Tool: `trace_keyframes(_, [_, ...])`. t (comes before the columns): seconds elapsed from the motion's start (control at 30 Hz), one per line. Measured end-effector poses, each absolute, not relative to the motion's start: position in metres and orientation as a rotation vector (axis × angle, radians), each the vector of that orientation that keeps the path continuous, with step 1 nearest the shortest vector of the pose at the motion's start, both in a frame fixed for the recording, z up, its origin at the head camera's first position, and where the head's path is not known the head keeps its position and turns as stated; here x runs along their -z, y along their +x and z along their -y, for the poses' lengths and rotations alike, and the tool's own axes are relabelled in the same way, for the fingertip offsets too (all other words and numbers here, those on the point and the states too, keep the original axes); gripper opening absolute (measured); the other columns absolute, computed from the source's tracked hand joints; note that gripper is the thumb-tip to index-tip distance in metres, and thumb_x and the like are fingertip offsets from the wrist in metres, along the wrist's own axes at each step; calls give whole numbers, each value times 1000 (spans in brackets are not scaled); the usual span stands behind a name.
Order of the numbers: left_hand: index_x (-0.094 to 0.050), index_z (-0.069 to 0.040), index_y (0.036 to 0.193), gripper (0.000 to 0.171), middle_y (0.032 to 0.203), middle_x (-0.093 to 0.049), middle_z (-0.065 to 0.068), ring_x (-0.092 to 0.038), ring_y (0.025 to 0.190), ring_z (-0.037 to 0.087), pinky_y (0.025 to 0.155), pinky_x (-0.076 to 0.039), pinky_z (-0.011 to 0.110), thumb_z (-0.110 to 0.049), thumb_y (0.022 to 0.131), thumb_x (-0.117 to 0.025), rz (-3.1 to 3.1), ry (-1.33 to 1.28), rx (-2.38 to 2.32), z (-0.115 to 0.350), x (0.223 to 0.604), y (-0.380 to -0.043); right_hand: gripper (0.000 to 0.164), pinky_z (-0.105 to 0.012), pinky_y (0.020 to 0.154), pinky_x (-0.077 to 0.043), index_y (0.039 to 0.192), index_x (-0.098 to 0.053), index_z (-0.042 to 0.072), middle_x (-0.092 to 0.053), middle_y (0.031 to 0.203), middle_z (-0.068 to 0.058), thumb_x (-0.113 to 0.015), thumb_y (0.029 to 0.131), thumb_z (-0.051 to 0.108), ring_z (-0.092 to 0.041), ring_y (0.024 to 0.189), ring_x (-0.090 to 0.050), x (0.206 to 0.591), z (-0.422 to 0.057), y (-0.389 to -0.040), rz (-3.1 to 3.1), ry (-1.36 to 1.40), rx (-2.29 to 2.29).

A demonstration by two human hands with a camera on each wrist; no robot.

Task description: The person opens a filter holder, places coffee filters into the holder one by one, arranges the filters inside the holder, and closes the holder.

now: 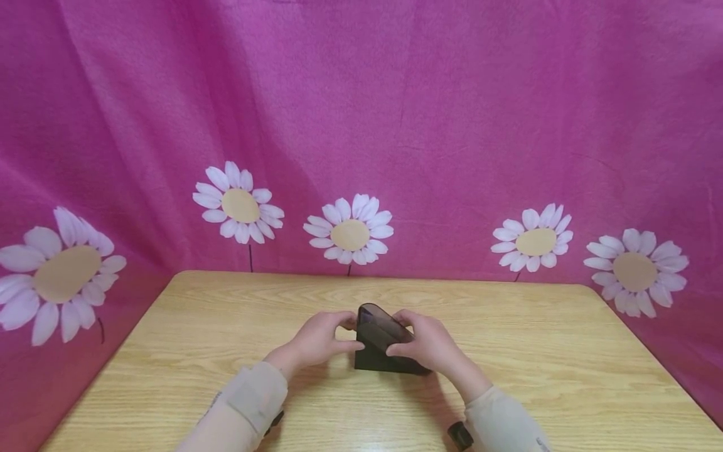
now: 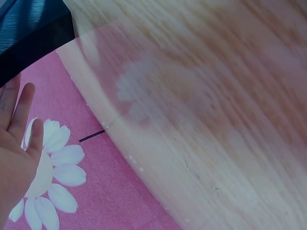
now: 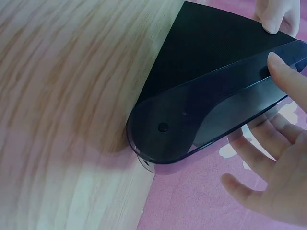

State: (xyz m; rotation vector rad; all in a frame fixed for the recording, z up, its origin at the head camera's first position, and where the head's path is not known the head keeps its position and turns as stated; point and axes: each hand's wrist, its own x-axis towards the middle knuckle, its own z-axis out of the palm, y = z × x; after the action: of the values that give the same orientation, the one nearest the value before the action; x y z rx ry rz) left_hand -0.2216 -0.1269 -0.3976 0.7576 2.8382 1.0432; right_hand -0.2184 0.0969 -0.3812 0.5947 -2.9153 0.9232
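Note:
A black wedge-shaped case [image 1: 373, 355] with a smoky see-through lid stands on the table between both hands. In the right wrist view, the glossy lid [image 3: 182, 108] has a round pin near its rounded end and covers one side of the ribbed black body [image 3: 211, 48]. My left hand [image 1: 313, 339] holds the case's left edge, thumb in front and fingers behind. My right hand [image 1: 432, 342] grips the sloping right side, its thumb over the lid and fingers at the far side. Only a corner of the case shows in the left wrist view, above the left fingers.
The wood-grain table [image 1: 536, 376] has rounded far corners. A pink cloth [image 1: 423, 125] printed with several white daisies hangs behind it and along both sides. Dark wrist devices sit under both sleeves [image 1: 254, 402].

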Motion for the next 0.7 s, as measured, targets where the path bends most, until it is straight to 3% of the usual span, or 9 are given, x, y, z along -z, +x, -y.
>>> trace_keyframes(0.7, [-62,-16,115,36,109,-68,0,-61,107,19,95,-46,41,-31,83,-71,-2870,687,-1069,120,400,-224,41,-33,73,-45,103,-62,12,-66,92,2,-82,68,20,-13,80,-55,380,-96,-225,2950,566,-904])
